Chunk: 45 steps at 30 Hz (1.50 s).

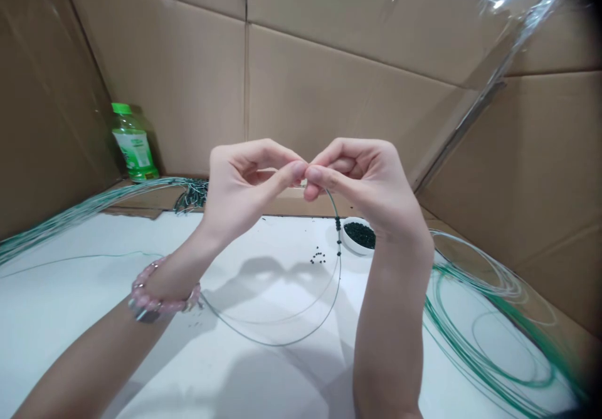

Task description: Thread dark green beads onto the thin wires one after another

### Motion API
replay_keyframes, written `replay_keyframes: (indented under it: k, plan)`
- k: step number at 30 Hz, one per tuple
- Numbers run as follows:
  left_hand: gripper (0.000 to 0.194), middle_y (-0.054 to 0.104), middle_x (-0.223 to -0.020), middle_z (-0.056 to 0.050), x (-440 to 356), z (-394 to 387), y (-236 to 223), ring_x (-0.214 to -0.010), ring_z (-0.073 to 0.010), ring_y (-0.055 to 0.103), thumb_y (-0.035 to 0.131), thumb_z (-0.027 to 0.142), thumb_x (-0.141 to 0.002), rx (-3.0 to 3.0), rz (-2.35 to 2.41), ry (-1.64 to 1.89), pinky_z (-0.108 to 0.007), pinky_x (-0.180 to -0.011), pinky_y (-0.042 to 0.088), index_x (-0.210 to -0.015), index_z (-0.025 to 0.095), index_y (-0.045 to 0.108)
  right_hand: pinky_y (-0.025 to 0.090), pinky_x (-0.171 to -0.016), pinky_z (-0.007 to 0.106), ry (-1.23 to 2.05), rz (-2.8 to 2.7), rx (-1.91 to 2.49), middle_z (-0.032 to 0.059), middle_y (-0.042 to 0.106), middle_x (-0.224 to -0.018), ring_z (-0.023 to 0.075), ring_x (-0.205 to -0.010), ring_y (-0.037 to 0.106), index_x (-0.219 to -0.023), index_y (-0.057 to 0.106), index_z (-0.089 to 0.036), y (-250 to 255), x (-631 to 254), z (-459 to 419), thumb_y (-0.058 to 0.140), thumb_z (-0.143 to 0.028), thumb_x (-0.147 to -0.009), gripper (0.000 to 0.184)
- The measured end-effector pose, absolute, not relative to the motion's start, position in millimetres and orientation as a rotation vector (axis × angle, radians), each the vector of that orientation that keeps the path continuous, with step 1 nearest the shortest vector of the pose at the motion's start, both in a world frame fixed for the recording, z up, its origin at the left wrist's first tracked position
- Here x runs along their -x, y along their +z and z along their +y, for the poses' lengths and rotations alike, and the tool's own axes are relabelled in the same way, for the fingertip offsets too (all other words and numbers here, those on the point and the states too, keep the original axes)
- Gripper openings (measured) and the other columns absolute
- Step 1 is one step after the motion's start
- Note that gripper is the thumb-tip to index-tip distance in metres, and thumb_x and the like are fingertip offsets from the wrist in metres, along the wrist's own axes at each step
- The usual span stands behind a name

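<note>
My left hand (251, 180) and my right hand (362, 177) meet at the fingertips, raised above the white tabletop. Each thumb and forefinger is pinched together. From my right fingers hangs a thin green cord (332, 199), which loops down over the table and runs back under my left wrist. Several small black beads (338, 237) are strung on the cord just below my right hand. My right hand pinches the cord. What lies between my left fingertips is too small and hidden to make out. A pink bead bracelet (160, 306) circles my left wrist.
A white dish of black beads (360, 236) stands behind my right wrist, with loose beads (318, 256) beside it. Coils of green cord (489, 356) lie at right, a cord bundle (108, 196) at left. A green bottle (134, 146) stands against the cardboard walls (155, 61).
</note>
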<state>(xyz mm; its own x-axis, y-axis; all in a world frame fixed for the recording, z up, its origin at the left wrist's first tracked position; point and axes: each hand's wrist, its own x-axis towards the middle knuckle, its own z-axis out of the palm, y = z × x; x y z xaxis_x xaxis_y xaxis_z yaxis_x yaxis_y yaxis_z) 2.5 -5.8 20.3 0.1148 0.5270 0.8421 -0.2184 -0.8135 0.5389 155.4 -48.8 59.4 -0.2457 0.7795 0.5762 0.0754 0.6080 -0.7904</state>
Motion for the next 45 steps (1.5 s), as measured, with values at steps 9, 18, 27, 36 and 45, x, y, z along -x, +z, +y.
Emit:
replay_keyframes:
  k: [9,18,27,36,45]
  plan:
    - [0.018,0.067,-0.073,0.0,-17.7,8.4,9.5,-0.065,-0.0106,0.063,0.064,0.039,-0.082,-1.693,0.295,1.806,-0.023,-0.062,0.053,-0.08,0.022,0.067,0.055,-0.056,0.018,0.603,-1.642,0.751,-0.0011,0.063,-0.06,0.0089,-0.058,0.062,-0.07,0.064,-0.015,59.3,-144.6,-52.3,0.073,-0.029,-0.074,0.018]
    - [0.022,0.065,-0.071,-0.003,-55.8,54.4,-110.5,-0.065,-0.0135,0.059,0.064,0.033,-0.081,-2.377,0.635,0.594,-0.029,-0.065,0.05,-0.076,0.012,0.065,0.056,-0.051,0.015,0.517,-1.624,0.687,-0.0084,0.054,-0.056,0.0042,-0.052,0.055,-0.069,0.062,-0.021,62.9,-142.4,-59.5,0.062,-0.013,-0.081,0.014]
    - [0.024,0.064,-0.095,-0.005,-64.1,56.1,-138.2,-0.088,-0.0168,0.061,0.056,0.035,-0.089,-2.51,0.655,0.258,-0.039,-0.083,0.051,-0.095,0.012,0.062,0.058,-0.057,0.014,0.479,-1.645,0.715,-0.0078,0.056,-0.06,0.0046,-0.056,0.059,-0.068,0.059,-0.021,64.1,-139.2,-56.8,0.067,-0.016,-0.078,0.014]
    - [0.025,0.067,-0.076,-0.004,-66.7,42.2,-106.5,-0.075,-0.0158,0.064,0.06,0.035,-0.085,-2.261,0.621,0.679,-0.031,-0.073,0.052,-0.079,0.011,0.065,0.057,-0.059,0.017,0.343,-1.646,0.777,-0.0068,0.056,-0.064,0.0052,-0.06,0.059,-0.071,0.059,-0.018,61.7,-136.9,-61.9,0.062,-0.017,-0.082,0.011]
    - [0.014,0.071,-0.081,-0.001,-2.4,24.9,14.7,-0.075,-0.0103,0.067,0.066,0.031,-0.08,-1.707,0.276,1.512,-0.016,-0.061,0.053,-0.085,0.017,0.065,0.057,-0.059,0.016,0.153,-1.553,0.786,-0.0029,0.063,-0.075,0.0088,-0.072,0.064,-0.075,0.064,-0.02,61.4,-130.5,-76.5,0.059,-0.014,-0.083,0.011]
